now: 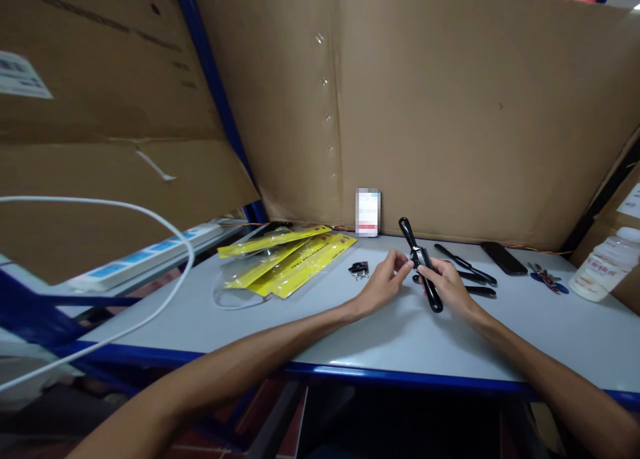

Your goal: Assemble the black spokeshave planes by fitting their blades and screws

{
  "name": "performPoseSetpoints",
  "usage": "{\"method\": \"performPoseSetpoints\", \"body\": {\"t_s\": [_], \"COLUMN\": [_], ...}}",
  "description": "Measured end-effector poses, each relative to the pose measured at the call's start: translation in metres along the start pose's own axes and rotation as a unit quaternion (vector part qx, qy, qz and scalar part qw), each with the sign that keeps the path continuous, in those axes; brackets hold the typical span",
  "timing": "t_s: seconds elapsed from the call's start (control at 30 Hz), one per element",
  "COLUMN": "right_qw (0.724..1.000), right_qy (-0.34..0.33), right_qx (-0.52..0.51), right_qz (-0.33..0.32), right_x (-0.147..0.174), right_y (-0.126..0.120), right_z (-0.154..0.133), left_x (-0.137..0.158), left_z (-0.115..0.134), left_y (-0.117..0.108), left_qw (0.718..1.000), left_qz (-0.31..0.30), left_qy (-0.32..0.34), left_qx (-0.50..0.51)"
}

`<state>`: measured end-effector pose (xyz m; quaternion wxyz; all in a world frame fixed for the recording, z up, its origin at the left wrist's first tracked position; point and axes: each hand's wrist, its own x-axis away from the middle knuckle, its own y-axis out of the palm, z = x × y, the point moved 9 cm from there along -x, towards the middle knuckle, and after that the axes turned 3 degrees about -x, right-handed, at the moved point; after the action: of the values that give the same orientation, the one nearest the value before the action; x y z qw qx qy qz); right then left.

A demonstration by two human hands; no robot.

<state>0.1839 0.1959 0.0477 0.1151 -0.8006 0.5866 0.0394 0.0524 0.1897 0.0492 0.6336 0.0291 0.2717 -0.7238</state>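
On a pale worktop (380,345), near the middle of the scene, a black two-handled tool (423,257) was held slantwise just above the surface, one handle pointing far and slightly left, the other near and right. The right hand (450,284) gripped it around the middle, thumb on top, apparently to keep it steady and leave both handles free. The left hand (387,277) was curled, thumb and fingertips meeting at the tool's centre; whether they pinched a small part could not be told. The tool seemed to be raised so that both hands could reach its centre.

Just left of the left hand lay a few small black pieces (358,267), perhaps set there for easy reach. Farther left, yellow-carded clear packets (295,267) overlapped in a loose fan. Beyond the right hand, which partly hid them, lay more black tools (473,267); to their right came a dark phone (504,258), keys (547,279) and a white bottle (605,265).

At the far side, a bright screen (368,212) stood upright before a cardboard wall (450,112), which closed off the back. At left, a white cable (192,255) looped across the view, passing in front of a power strip (150,255).
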Motion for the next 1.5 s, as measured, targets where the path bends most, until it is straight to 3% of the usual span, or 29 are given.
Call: {"method": "performPoseSetpoints", "body": {"t_s": [0.13, 0.27, 0.4, 0.57, 0.77, 0.93, 1.07, 1.17, 1.27, 1.37, 1.43, 1.5], "right_qw": [0.999, 0.997, 0.994, 0.999, 0.998, 0.989, 0.977, 0.960, 0.939, 0.912, 0.884, 0.833], "right_qy": [-0.013, 0.020, 0.043, -0.008, -0.028, -0.043, -0.048, -0.042, -0.061, -0.089, -0.103, -0.130], "right_qx": [-0.043, -0.078, -0.095, -0.046, 0.041, 0.120, 0.168, 0.233, 0.311, 0.388, 0.449, 0.530], "right_qz": [0.003, 0.010, 0.023, 0.019, -0.044, -0.075, -0.120, -0.147, -0.134, -0.097, -0.081, -0.086], "right_x": [0.005, 0.010, 0.015, 0.012, 0.009, 0.009, 0.008, 0.004, -0.002, -0.006, -0.008, -0.010], "right_y": [0.010, 0.017, 0.019, 0.016, 0.021, 0.027, 0.031, 0.023, 0.006, -0.003, 0.004, 0.025], "right_z": [-0.001, 0.004, 0.005, -0.007, -0.008, -0.002, -0.001, -0.001, -0.006, -0.010, -0.011, -0.014], "left_x": [0.013, 0.017, 0.015, 0.011, 0.004, 0.005, 0.011, 0.015, 0.009, -0.006, -0.012, -0.010], "left_z": [-0.011, -0.013, -0.013, -0.008, -0.011, -0.014, -0.016, -0.015, -0.007, -0.002, -0.010, -0.028], "left_y": [0.043, 0.049, 0.042, 0.034, 0.020, 0.026, 0.025, 0.023, 0.000, -0.051, -0.088, -0.113], "left_qw": [0.971, 0.951, 0.955, 0.971, 0.985, 0.973, 0.967, 0.947, 0.933, 0.933, 0.920, 0.881], "left_qz": [-0.121, -0.108, -0.083, -0.069, -0.069, -0.132, -0.121, -0.137, -0.132, -0.064, 0.007, 0.074], "left_qy": [-0.088, -0.119, -0.114, -0.081, -0.084, -0.113, -0.144, -0.193, -0.208, -0.184, -0.192, -0.239], "left_qx": [0.188, 0.263, 0.262, 0.212, 0.135, 0.155, 0.171, 0.215, 0.260, 0.302, 0.341, 0.402]}}
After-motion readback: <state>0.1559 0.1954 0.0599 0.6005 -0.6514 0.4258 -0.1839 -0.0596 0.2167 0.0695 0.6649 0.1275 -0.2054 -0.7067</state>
